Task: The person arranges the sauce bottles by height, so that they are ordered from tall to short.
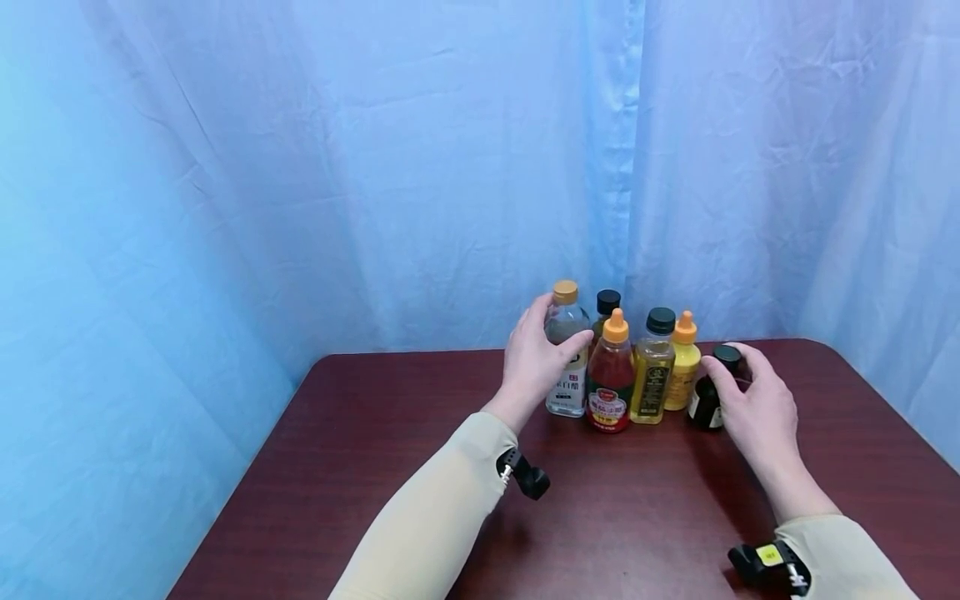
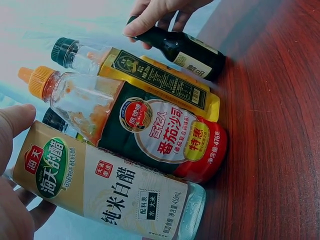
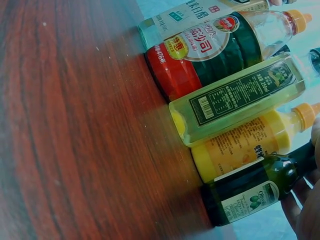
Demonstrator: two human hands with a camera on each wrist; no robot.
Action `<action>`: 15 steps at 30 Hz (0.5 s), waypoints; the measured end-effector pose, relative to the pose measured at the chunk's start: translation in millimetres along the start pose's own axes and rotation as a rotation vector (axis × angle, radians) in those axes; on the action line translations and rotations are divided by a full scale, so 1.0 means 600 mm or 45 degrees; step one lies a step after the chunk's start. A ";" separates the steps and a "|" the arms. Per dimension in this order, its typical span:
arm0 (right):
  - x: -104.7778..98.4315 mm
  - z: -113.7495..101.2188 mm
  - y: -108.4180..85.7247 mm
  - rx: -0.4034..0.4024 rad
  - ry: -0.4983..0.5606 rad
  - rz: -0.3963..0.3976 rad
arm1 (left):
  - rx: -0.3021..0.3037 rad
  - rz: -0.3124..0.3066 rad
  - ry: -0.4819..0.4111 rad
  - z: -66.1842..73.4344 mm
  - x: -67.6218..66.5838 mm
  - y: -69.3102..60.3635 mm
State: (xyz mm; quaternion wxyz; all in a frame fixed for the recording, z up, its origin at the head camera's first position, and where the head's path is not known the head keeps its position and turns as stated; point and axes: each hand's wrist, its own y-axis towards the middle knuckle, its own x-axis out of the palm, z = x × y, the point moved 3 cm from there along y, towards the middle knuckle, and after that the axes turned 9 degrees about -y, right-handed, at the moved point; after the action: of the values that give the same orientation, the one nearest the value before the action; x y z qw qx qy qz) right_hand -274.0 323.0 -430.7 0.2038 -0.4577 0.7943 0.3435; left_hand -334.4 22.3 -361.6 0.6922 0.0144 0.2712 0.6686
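Observation:
My left hand [image 1: 534,358] is curled round a clear bottle of white rice vinegar [image 2: 125,187] with a gold cap, thumb on one side and fingers behind. At the right end of the row, my right hand [image 1: 761,408] holds a small dark olive oil bottle [image 3: 245,192] by its neck. Both bottles stand upright on the table. Between them are a ketchup bottle [image 1: 609,387] with an orange nozzle, a square bottle of yellow oil [image 1: 652,379] and a yellow squeeze bottle [image 1: 682,375]. Behind the ketchup, a black-capped bottle [image 1: 608,302] is mostly hidden.
The dark red wooden table [image 1: 390,450] carries the bottles near its back edge. Pale blue curtains [image 1: 450,183] hang behind and along both sides. The bottles stand close together, some nearly touching.

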 end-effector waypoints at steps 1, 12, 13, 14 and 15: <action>0.001 0.000 0.000 0.001 -0.001 0.000 | -0.006 0.002 -0.001 0.000 -0.001 0.000; 0.008 -0.001 -0.003 0.001 0.006 -0.010 | -0.065 0.052 -0.012 -0.014 -0.031 -0.001; 0.007 0.000 -0.003 0.002 0.005 -0.010 | -0.062 0.060 -0.011 -0.015 -0.035 -0.001; 0.006 0.001 -0.003 0.002 0.005 -0.009 | -0.059 0.067 -0.010 -0.017 -0.040 -0.001; 0.006 0.001 -0.003 0.003 0.004 -0.010 | -0.054 0.073 -0.009 -0.018 -0.045 -0.001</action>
State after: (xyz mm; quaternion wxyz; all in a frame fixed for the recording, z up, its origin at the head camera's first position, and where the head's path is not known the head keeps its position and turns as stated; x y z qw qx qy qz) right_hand -274.2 321.0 -434.1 0.2044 -0.4612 0.7933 0.3409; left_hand -336.7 -6.5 -361.4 0.6738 0.0098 0.2540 0.6938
